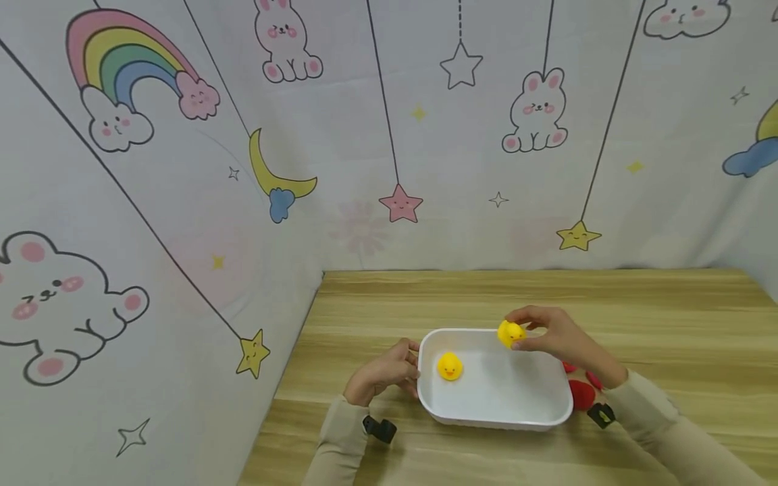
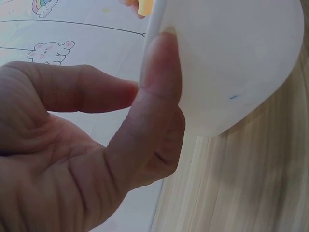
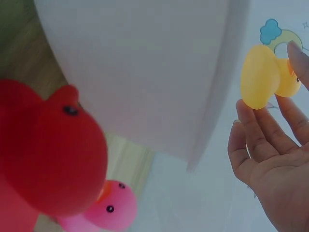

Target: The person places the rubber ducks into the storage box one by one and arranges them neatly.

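Observation:
A white plastic tub (image 1: 495, 425) stands on the wooden table, with one yellow rubber duck (image 1: 450, 366) sitting inside near its left end. My left hand (image 1: 386, 371) holds the tub's left side; in the left wrist view its thumb (image 2: 161, 65) lies against the outer wall, close to the rim. Over the tub's far rim, my right hand (image 1: 556, 335) pinches another yellow rubber duck (image 1: 511, 333) between thumb and fingers. The right wrist view shows this duck (image 3: 260, 77) held sideways at the fingertips, above the rim.
Right of the tub, under my right forearm, lie a red rubber duck (image 1: 581, 395) and smaller pinkish-red ones, one being a pink duck (image 3: 116, 205). A cloth backdrop (image 1: 358, 135) with printed bunnies and stars hangs behind and left of the table (image 1: 687, 310).

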`<state>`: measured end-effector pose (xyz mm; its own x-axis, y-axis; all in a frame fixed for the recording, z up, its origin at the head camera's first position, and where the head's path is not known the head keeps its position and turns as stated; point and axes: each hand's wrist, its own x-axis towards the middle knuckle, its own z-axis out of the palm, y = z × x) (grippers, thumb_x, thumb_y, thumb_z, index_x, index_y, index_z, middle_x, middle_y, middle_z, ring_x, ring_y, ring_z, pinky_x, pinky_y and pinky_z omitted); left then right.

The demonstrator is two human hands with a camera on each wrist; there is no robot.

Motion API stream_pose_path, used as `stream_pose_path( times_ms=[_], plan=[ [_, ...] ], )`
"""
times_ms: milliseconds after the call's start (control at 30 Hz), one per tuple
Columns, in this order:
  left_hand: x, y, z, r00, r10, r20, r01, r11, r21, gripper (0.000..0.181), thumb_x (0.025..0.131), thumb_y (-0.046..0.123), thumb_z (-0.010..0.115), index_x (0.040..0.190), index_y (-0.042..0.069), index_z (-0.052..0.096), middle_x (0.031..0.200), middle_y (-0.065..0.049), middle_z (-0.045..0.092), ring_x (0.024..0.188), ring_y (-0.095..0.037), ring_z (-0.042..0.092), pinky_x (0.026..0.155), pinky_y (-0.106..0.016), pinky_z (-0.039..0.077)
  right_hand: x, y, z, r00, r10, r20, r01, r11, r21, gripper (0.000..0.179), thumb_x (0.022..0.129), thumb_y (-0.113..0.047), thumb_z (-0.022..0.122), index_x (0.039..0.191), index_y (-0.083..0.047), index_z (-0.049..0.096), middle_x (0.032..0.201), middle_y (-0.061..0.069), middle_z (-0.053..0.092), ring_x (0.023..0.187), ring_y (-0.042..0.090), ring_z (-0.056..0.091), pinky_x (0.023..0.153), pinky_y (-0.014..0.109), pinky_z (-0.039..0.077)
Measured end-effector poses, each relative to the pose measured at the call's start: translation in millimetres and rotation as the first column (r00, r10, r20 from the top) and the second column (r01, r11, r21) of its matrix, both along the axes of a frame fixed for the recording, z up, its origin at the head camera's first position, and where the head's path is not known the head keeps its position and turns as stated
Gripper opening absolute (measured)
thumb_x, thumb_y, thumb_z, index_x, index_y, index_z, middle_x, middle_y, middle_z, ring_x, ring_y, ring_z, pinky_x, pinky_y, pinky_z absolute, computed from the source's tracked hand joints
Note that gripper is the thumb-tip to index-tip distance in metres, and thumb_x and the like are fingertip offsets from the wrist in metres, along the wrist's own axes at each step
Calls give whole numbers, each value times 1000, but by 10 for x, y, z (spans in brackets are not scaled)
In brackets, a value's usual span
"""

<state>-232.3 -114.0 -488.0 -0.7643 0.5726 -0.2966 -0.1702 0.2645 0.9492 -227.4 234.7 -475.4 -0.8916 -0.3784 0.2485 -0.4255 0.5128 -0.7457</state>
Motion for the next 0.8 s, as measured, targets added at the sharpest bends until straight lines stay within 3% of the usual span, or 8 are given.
stream_pose_path(
  times_ms=[233, 433, 800],
  plan=[
    [-9, -11, -13, 1000, 6, 2, -6, 1000, 4, 56, 83, -14, 51, 135, -13, 30, 108, -29, 53, 71, -23, 62, 60, -33, 65, -2, -164, 43, 998, 41, 41, -41, 999, 1, 42, 82, -15, 85, 119, -2, 70, 116, 8, 71, 102, 25, 63, 91, 51, 59],
    [-18, -17, -22, 1000, 1, -5, 0, 1000, 5, 55, 83, -15, 51, 134, -13, 31, 107, -30, 55, 71, -24, 63, 60, -34, 65, -32, -270, 6, 995, 54, 82, -57, 998, 33, 35, 82, -18, 85, 113, -7, 73, 114, 5, 71, 104, 26, 62, 94, 53, 57],
    [-22, -13, -25, 1000, -9, 5, 9, 1000, 16, 53, 85, -16, 49, 134, -15, 29, 105, -30, 55, 68, -22, 62, 61, -35, 65, -46, -443, -96, 996, 59, 71, -63, 997, 50, 33, 80, -18, 87, 108, -6, 73, 115, 8, 71, 103, 27, 65, 94, 49, 59]
  ],
)
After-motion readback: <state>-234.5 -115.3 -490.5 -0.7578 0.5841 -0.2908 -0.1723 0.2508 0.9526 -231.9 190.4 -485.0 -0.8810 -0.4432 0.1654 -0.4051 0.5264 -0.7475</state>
